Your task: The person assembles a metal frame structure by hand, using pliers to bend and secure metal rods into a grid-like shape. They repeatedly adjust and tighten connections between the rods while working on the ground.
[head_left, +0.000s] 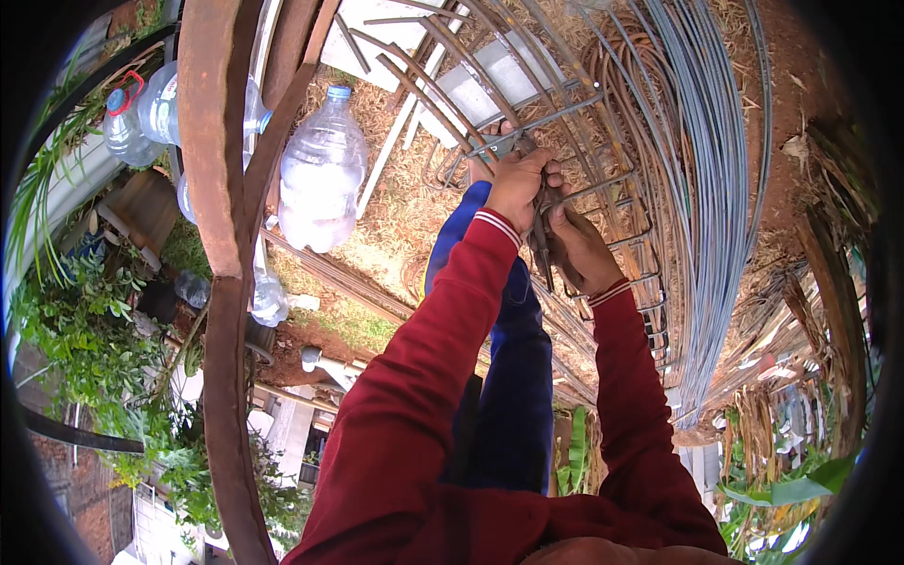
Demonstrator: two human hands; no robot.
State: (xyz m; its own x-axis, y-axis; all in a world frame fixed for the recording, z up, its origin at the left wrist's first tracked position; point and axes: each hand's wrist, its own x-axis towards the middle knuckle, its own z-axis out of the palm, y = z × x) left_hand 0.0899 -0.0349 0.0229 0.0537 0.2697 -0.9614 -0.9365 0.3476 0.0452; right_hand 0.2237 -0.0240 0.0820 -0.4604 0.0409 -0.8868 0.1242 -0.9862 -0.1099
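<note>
While the right hand (586,252) has its fingers curled around a dark metal tool (540,237), the left hand (516,188) sits just beyond and left of it, fingers bent inward at the tool's far end; whether they grip the tool or something behind it, I cannot tell. The tool is at the left side of a steel-bar cage (607,182), which stretches from far to near. Right of the cage runs a long bundle of grey rods (702,188). Well to the left, a large clear bottle (323,174) with a blue cap stands near a curved brown post (223,198). Blue trousers (521,367) show between the red sleeves (414,330).
</note>
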